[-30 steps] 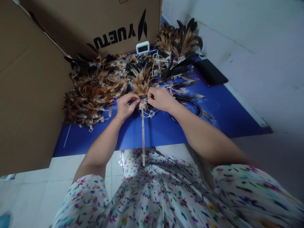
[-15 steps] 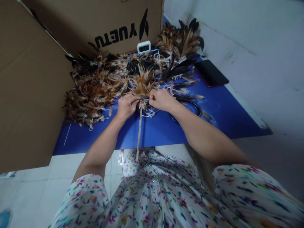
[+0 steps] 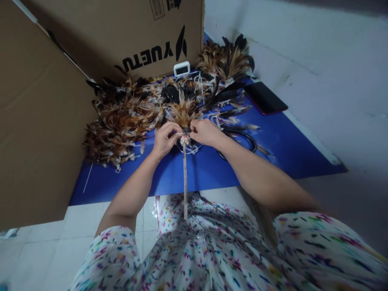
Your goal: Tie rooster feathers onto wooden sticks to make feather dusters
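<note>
A thin wooden stick runs from my lap up to a tuft of brown feathers bound at its top. My left hand pinches the base of that tuft on the left side, fingers closed. My right hand is closed on the other side of the same spot, gripping the feather base and a white thread that loops below. Both hands meet over the blue mat.
A heap of loose brown and black feathers covers the mat's back left. Cardboard box walls stand left and behind. A small white timer, a dark phone and black scissors lie nearby. White tiled floor lies below.
The stick's lower end swung left and then back to upright. My hands stayed closed on the feather tuft and drew slightly closer together.
</note>
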### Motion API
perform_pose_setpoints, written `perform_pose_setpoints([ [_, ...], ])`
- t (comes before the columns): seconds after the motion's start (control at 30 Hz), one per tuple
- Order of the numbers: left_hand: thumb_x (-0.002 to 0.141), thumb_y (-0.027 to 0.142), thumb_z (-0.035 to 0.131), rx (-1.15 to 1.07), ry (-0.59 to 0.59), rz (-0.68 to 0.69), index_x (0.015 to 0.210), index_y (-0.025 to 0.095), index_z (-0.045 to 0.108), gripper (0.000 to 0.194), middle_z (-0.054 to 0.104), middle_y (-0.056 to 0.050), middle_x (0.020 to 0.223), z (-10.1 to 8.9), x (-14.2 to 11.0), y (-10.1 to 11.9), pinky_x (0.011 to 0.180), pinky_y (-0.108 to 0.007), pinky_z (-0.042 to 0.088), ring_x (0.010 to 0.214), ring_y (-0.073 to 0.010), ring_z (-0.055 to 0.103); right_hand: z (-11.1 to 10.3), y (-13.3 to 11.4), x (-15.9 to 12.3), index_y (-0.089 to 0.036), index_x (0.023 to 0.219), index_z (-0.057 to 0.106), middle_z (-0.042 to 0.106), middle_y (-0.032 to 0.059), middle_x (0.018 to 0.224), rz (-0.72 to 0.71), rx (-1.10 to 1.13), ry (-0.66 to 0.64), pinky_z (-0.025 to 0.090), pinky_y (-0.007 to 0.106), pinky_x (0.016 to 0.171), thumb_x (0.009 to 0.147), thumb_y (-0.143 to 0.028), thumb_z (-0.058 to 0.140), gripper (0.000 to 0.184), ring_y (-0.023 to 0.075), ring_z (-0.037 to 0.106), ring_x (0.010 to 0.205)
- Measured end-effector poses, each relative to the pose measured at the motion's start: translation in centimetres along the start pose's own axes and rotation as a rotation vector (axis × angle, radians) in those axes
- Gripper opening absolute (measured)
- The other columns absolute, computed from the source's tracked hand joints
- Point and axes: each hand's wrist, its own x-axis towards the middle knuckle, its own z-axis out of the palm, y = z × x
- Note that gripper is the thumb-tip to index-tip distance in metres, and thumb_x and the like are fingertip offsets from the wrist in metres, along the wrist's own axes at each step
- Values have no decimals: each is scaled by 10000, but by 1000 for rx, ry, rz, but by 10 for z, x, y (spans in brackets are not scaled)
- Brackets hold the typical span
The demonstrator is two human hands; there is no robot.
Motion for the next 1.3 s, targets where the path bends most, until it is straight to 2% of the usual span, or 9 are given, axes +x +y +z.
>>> perform_pose_setpoints([
  [0.13,859,415,633,-215,-34,-90,799,159,597,266,712,-62,941,6,-3,2,392,-201,352,400,-16,449,2,-1,1,-160,904,676,714,99,853,-29,3,5,345,286,611,788,-247,533,204,214,638,781],
  [0.23,858,455,624,-316,-58,-155,795,174,536,301,730,-43,879,8,-3,6,359,-202,328,343,-14,417,2,0,0,-161,854,673,701,83,794,-55,25,13,349,281,615,773,-238,543,171,196,620,740],
  [0.43,815,596,605,-267,38,-273,793,195,494,417,725,-24,812,8,0,7,354,-209,331,351,-26,415,0,3,-1,-170,806,667,677,53,731,-62,76,74,377,281,630,743,-206,547,140,174,583,667],
  [0.63,809,574,625,-218,12,-290,785,185,527,402,678,3,709,5,2,2,355,-201,305,369,-31,407,-8,-2,-3,-161,701,633,684,38,708,-20,249,138,425,264,650,700,-153,555,78,154,607,661],
  [0.8,832,413,645,-136,-20,-238,781,179,555,255,586,41,606,6,2,1,445,-194,381,455,-53,483,-7,-5,-5,-168,715,592,639,-5,575,56,601,22,447,228,503,685,-131,567,54,123,587,492],
  [0.93,790,275,681,-138,-22,-306,813,191,504,197,626,49,648,9,2,3,472,-194,428,472,-62,529,1,-5,-2,-166,691,561,634,-4,574,85,806,-51,466,207,433,680,-87,576,82,112,586,460],
  [1.1,764,198,679,-139,-77,-350,775,184,525,155,629,49,618,10,0,4,498,-205,452,498,-83,572,0,-11,-3,-157,660,563,604,-11,534,241,929,-146,462,195,383,680,-34,564,125,94,547,416],
  [1.3,766,162,688,72,-97,-199,774,175,626,63,674,30,677,8,0,5,602,-219,473,588,-92,611,-5,-16,-4,-164,601,550,560,-17,479,366,1027,-244,415,191,348,697,-52,565,148,84,495,380],
])
